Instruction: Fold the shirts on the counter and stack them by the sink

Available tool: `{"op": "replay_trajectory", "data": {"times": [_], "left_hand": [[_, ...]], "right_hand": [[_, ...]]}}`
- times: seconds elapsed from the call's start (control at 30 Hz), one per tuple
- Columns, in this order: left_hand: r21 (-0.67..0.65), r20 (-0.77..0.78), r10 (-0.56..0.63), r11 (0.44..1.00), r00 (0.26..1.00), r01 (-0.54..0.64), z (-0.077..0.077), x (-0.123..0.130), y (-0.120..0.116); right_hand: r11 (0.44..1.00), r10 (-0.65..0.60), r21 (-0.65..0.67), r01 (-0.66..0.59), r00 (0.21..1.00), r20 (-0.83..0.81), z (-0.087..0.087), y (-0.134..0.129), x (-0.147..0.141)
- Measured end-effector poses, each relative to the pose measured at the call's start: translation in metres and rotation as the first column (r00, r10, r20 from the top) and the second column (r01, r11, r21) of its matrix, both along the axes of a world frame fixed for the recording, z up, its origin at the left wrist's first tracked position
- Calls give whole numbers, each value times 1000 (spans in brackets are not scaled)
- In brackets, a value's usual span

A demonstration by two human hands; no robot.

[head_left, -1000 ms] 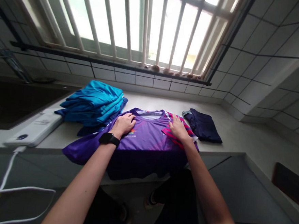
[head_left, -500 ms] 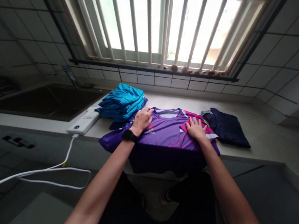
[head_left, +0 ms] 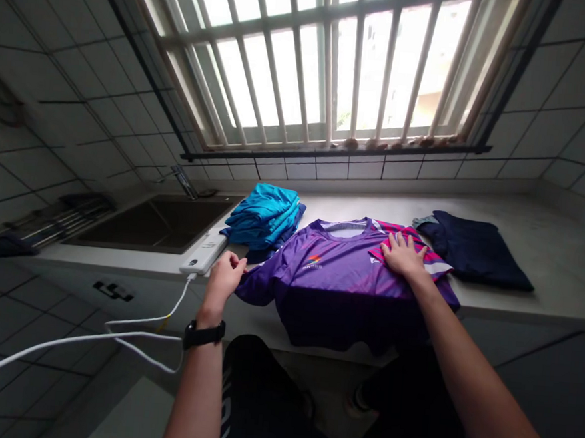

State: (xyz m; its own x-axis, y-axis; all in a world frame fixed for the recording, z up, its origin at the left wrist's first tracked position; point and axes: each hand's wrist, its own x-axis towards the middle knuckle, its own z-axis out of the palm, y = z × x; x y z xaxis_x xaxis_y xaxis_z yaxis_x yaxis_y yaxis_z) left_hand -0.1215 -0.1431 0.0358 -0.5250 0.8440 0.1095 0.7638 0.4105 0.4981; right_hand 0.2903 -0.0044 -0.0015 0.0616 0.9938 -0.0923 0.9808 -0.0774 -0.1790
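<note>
A purple jersey (head_left: pixel 339 269) with pink-striped right sleeve lies on the counter, its lower part hanging over the front edge. My left hand (head_left: pixel 225 278), with a black watch on the wrist, pinches the end of the jersey's left sleeve. On the striped sleeve rests my right hand (head_left: pixel 404 255), flat with its fingers spread. Behind the left sleeve sits a stack of folded blue clothes (head_left: pixel 263 213). Dark navy folded clothing (head_left: pixel 481 249) lies to the right of the jersey.
A white power strip (head_left: pixel 204 253) with a white cable (head_left: pixel 88 335) lies left of the blue stack. Further left is a dark sink (head_left: pixel 146 222) with a tap (head_left: pixel 183 182). A barred window (head_left: pixel 333 68) rises behind the counter (head_left: pixel 558 291).
My left hand has moved left from the jersey's collar area to its left sleeve, which is now pulled outward. My right hand stays on the striped sleeve. The view has shifted.
</note>
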Motion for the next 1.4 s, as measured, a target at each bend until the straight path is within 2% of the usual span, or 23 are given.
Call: {"op": "replay_trajectory", "data": {"times": [0.07,0.13,0.2,0.27,0.43,0.57,0.6,0.67,0.73,0.8,0.87,0.93,1.0,1.07,1.13,1.23,1.4], "left_hand": [[-53,-3,-60,997,998,60,4,-1,0],[-174,-10,-110,979,994,107,6,-1,-1],[-302,-15,-119,947,993,109,6,-2,-2],[-333,-52,-109,939,993,85,8,-3,0],[-93,-112,-89,993,990,79,25,-1,17],[199,-93,-16,979,995,34,45,23,32],[241,-66,-45,969,997,60,49,32,34],[224,23,-229,950,973,219,53,52,37],[144,68,-442,891,894,430,50,70,40],[60,-23,-582,811,813,582,40,83,42],[-33,-189,-672,733,716,680,22,92,44],[-145,-304,-725,677,618,722,1,98,46],[-223,-387,-717,683,580,696,-18,102,47],[-250,-473,-662,734,582,631,-32,105,49],[-243,-545,-588,793,597,559,-37,109,53],[-239,-597,-532,832,601,500,-33,113,65],[-303,-575,-553,828,603,471,-19,112,83]], "right_hand": [[1000,-2,7,2,1000,-14,-1,0,0],[1000,-1,10,1,1000,-20,-1,0,0],[1000,1,11,-1,1000,-17,-1,0,-1],[1000,6,12,-6,1000,-12,0,-1,-1],[1000,7,20,-6,1000,-18,1,-3,-2],[1000,6,17,-5,1000,-27,0,-2,-1],[1000,6,17,-5,1000,-28,-1,-1,-1],[1000,6,18,-5,1000,-27,-2,0,-1],[1000,10,18,-9,1000,-24,-2,0,0],[1000,15,17,-15,1000,-20,-2,0,0],[1000,17,15,-17,1000,-15,-1,0,0],[1000,16,14,-16,1000,-13,-1,0,0],[1000,15,15,-15,1000,-15,-1,0,0],[1000,14,16,-14,1000,-15,-1,1,1],[1000,14,15,-14,1000,-11,-2,0,1],[1000,13,15,-13,1000,-5,-1,0,1],[1000,3,4,-3,1000,-10,4,-3,-1]]}}
